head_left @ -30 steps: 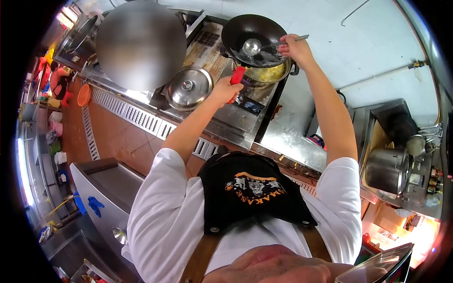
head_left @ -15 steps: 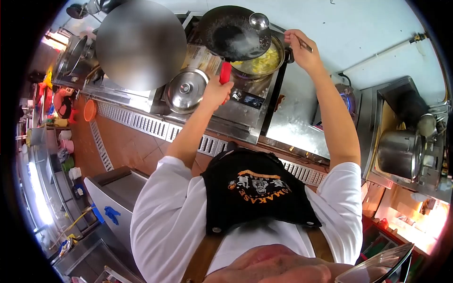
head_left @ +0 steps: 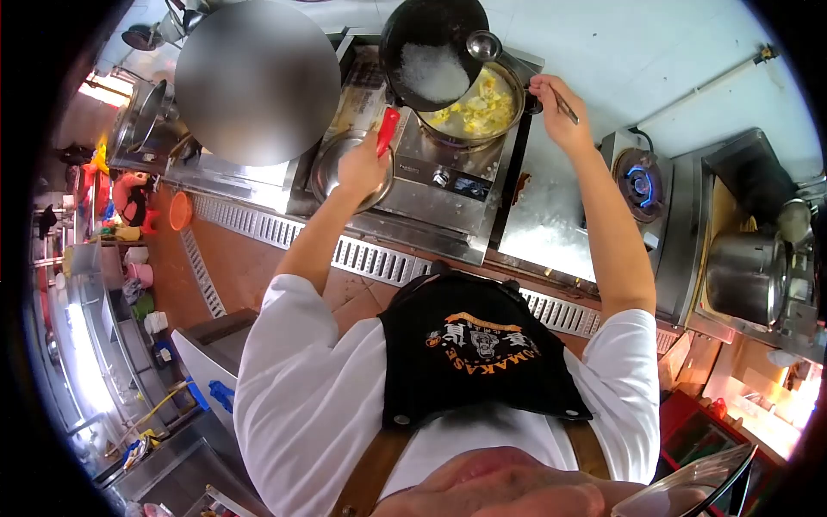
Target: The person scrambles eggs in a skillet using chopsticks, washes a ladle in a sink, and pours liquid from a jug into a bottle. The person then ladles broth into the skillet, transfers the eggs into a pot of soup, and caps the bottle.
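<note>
My left hand [head_left: 363,166] is closed around the red handle [head_left: 388,131] of a black wok [head_left: 405,26]. The wok tilts toward a steel pot [head_left: 519,116], its edge over the pot's left side, with pale, frothy liquid [head_left: 435,72] inside. Yellow pieces [head_left: 484,110] lie in liquid in the pot. In my right hand [head_left: 562,114] is the handle of a steel ladle [head_left: 483,46], whose bowl hangs at the wok's right edge. Below my left hand is a round steel lid [head_left: 379,183], partly covered by the hand.
The pot stands on a steel cooker [head_left: 448,198] with a control panel. To the right, a gas burner [head_left: 639,185] shows a blue flame, and a tall stockpot [head_left: 748,277] stands beyond it. A floor drain grate [head_left: 370,261] runs along the counter. The upper left is blurred.
The wok has tilted more toward the pot, and its pale liquid has gathered toward the lower right. My left hand has moved left, over the lid. The ladle stays by the wok's edge.
</note>
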Demonstrator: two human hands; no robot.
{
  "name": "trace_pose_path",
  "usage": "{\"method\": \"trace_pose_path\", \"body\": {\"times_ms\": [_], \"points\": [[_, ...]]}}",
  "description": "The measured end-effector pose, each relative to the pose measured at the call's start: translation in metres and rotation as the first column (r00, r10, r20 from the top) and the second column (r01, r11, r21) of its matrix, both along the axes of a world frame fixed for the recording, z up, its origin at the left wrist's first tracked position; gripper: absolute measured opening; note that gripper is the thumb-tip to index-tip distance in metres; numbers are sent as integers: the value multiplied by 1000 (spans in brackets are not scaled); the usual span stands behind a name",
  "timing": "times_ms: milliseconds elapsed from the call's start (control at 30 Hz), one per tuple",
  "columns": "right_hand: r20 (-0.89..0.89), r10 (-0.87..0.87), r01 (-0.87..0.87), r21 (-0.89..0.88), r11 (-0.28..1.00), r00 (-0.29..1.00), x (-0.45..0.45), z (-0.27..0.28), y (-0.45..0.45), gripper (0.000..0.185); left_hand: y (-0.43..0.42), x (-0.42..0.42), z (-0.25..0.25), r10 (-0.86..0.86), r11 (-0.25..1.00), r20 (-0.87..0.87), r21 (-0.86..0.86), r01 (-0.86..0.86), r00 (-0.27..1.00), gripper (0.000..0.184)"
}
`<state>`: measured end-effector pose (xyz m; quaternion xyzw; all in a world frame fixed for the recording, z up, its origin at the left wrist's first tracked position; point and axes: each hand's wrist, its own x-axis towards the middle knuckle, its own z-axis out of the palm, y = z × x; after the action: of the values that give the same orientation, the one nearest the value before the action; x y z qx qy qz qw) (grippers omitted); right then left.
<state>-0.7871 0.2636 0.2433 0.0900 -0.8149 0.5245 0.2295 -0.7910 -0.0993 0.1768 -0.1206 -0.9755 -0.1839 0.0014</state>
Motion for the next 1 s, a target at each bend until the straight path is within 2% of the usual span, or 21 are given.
{"method": "trace_pose_path", "body": {"times_ms": [33,67,133,167,233,267,333,533,633,833,1000], "points": [[-16,-24,24,27,999,1000,1,-5,3,17,-5,-3,5,-16,997,10,-77,17,1000,30],[-20,-30,30,17,999,999,5,-6,2,17,-11,-7,3,-70,995,-97,-79,63,993,28],[65,-24,16,121,993,998,18,-11,-1,18,-21,-18,3,-91,988,-131,-135,73,987,27],[61,-32,25,108,994,998,24,-16,-2,18,-24,-21,7,-105,981,-158,-180,76,982,26],[-172,36,31,373,927,984,32,-26,-6,17,-33,-28,15,-142,972,-187,-214,101,972,26],[-183,25,44,362,931,983,38,-26,-7,17,-36,-32,22,-169,965,-214,-236,117,962,25],[-198,21,71,448,891,980,51,-28,-14,21,-41,-35,33,-213,950,-253,-281,138,944,25],[-320,20,116,399,909,947,63,-37,-19,27,-44,-42,53,-255,921,-315,-367,131,914,25],[-301,63,79,436,896,952,68,-41,-23,27,-41,-39,61,-287,913,-357,-382,141,889,25],[-355,29,130,417,899,935,82,-39,-22,30,-32,-38,71,-257,909,-386,-409,86,886,25],[-319,-8,138,388,911,948,106,-49,-10,30,-26,-29,80,-260,913,-425,-401,77,867,24]]}}
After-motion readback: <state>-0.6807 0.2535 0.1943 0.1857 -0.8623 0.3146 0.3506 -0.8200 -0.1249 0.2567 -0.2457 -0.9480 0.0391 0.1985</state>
